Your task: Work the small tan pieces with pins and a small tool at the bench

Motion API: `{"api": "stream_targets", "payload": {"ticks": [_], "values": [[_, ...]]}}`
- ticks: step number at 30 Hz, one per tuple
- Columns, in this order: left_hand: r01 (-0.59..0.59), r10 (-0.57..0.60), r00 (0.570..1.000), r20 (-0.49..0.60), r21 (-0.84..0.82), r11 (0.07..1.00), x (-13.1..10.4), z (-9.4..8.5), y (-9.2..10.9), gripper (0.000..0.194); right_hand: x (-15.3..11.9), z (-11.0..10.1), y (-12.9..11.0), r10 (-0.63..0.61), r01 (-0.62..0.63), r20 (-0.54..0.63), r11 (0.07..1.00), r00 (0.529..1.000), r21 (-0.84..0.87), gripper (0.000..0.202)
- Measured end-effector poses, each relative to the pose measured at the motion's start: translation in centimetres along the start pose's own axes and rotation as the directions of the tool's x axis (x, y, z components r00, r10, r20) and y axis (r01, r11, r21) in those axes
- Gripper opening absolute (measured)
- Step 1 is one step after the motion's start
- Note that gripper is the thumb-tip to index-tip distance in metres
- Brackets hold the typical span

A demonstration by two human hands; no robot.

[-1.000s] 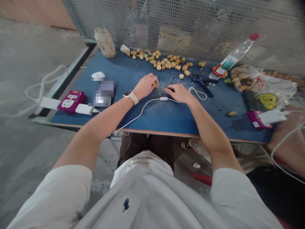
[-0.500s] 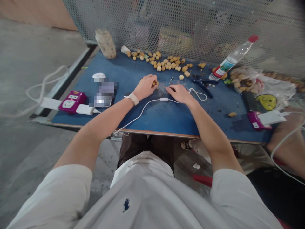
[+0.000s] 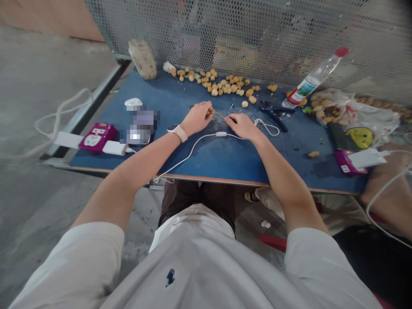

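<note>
My left hand (image 3: pixel 199 116), with a watch on its wrist, is closed on a small tan gourd (image 3: pixel 210 112), mostly covered by the fingers. Facing it a short way to the right, my right hand (image 3: pixel 238 123) pinches a thin tool (image 3: pixel 221 116) whose slim tip points at the gourd. Whether the tip touches is too small to tell. A white cable (image 3: pixel 206 135) with an inline switch (image 3: pixel 221 134) passes below both hands and runs under the right wrist. Fine scraps lie on the blue tabletop (image 3: pixel 225 161) around the fingers.
Many small gourds (image 3: pixel 227 88) lie along the back, near a mesh panel (image 3: pixel 231 43). Blue-handled pliers (image 3: pixel 278 120) and a leaning bottle (image 3: pixel 302 92) are to the right, by a plastic bag (image 3: pixel 334 109). A phone (image 3: pixel 141 126) and purple socket (image 3: pixel 97 137) lie left. Another person's arm (image 3: pixel 391 189) rests at right.
The gourd in my left hand has turned slightly and its end shows a little further right. My right hand stays almost in place.
</note>
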State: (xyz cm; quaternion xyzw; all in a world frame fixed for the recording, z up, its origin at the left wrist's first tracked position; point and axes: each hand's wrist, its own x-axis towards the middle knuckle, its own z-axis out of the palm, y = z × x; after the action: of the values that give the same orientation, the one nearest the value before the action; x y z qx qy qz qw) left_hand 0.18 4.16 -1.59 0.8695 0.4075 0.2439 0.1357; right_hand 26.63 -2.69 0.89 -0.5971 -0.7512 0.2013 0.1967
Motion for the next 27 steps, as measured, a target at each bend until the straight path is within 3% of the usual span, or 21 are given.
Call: {"api": "stream_targets", "payload": {"ticks": [8,21,27], "values": [[-0.014,0.014,1.0,0.002,-0.007,1.0,0.14,-0.02,-0.32,0.037,-0.04,0.09,-0.16,0.003,-0.003,-0.006,1.0,1.0,0.008,0.058],[-0.011,0.011,1.0,0.006,-0.044,0.999,0.16,-0.33,-0.38,0.026,-0.16,0.05,-0.17,0.015,-0.015,-0.003,0.999,1.0,0.03,0.067],[-0.012,0.012,1.0,0.003,-0.039,0.999,0.22,-0.07,-0.56,0.024,-0.04,0.17,0.01,0.012,-0.012,-0.016,1.0,1.0,0.019,0.06]]}}
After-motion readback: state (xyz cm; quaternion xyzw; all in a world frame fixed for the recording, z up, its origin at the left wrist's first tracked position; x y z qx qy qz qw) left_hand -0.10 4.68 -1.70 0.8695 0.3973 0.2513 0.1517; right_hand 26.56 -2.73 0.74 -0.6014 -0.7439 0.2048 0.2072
